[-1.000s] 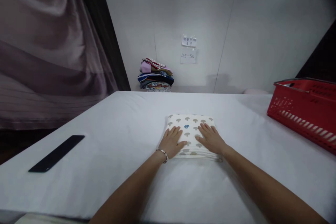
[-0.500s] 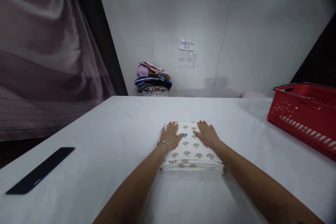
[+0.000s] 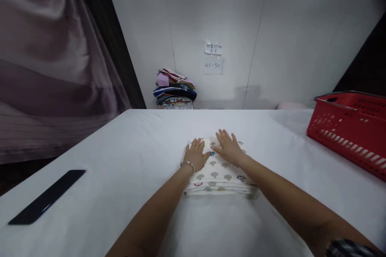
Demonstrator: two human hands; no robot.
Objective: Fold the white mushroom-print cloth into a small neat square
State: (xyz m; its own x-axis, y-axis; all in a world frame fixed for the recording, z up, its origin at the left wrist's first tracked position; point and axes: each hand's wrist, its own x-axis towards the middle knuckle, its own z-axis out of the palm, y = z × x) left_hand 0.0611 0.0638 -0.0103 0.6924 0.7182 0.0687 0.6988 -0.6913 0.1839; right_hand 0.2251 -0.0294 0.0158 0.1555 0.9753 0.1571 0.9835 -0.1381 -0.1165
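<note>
A folded white cloth [image 3: 217,174] printed with grey mushrooms and a few coloured ones lies on the white table in front of me. Its layered folded edge faces me. My left hand [image 3: 196,155] rests flat on its left side, fingers spread and pointing away; a bracelet circles that wrist. Over the far part of the cloth, right of the middle, my right hand [image 3: 228,147] lies palm down with fingers apart. Both hands hide parts of the print beneath them.
A red plastic basket [image 3: 346,128] with a metal handle stands at the table's right. On the left lies a dark flat strip [image 3: 48,196]. Behind the table's far edge rises a stack of folded fabrics [image 3: 175,90], near paper signs [image 3: 212,65] on the wall. A curtain [image 3: 54,68] hangs at left.
My right hand has slid left and slightly farther away across the cloth, toward its middle. My left hand stays in place on the left side.
</note>
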